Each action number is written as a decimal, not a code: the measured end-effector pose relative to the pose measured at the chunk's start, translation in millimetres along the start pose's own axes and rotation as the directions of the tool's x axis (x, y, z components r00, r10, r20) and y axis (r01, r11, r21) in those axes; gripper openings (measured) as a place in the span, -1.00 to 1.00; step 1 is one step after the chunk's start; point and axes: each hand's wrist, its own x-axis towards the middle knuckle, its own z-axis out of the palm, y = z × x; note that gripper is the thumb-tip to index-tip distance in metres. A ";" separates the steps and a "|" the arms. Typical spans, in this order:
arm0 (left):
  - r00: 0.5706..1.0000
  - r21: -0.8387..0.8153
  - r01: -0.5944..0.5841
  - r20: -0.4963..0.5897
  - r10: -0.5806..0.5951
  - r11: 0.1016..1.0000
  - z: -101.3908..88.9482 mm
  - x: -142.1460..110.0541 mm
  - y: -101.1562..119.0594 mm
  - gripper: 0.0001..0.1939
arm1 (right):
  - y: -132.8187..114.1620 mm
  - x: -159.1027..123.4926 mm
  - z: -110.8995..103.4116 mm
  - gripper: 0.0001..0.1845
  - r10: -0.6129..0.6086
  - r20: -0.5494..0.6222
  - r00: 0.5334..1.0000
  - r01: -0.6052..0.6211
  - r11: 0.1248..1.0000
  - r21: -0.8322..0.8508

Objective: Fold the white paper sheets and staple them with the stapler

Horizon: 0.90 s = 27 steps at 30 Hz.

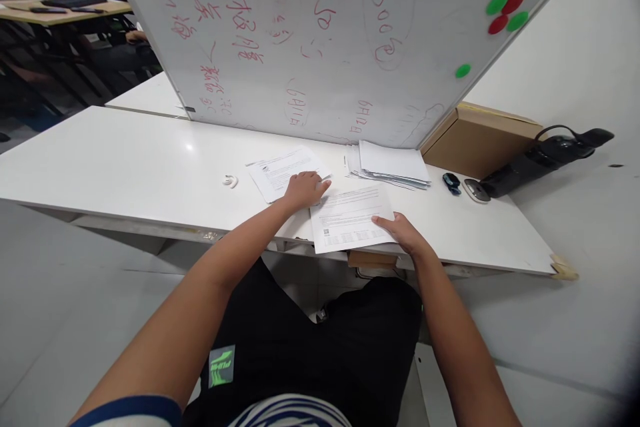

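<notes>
My right hand (406,232) grips a printed sheet of paper (350,217) at its right edge, thumb on top and fingers underneath. The sheet's near edge sticks out past the desk's front edge. My left hand (304,191) lies over the right side of a small pile of printed papers (277,172), its thumb stretched out toward the sheet. Its fingers point away from me and are partly hidden by the back of the hand. Behind the held sheet is a thicker stack of papers (395,163), its edges uneven.
A whiteboard (340,40) with red writing and magnets stands along the back of the white desk (125,153). To the right are a cardboard box (480,137), a black bottle (545,160), a mouse (476,191) and a small dark object (451,183). White earphones (231,181) lie left.
</notes>
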 end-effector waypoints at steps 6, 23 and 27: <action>1.000 -0.005 0.015 0.004 -0.015 1.000 -1.8 -1.0 1.8 -0.40 | -3.0 -3.1 0.4 -0.43 -0.008 0.011 1.000 0.009 1.000 -0.005; 0.999 0.020 0.039 0.030 -0.039 0.999 -3.4 -0.3 4.0 -0.40 | 2.9 -2.9 -2.9 -0.42 -0.015 0.007 1.000 0.016 1.000 -0.019; 0.999 0.046 0.032 0.022 -0.033 0.998 -4.4 -1.2 5.0 -0.41 | -3.7 -10.9 -4.5 -0.49 -0.008 0.056 0.998 0.012 0.997 -0.078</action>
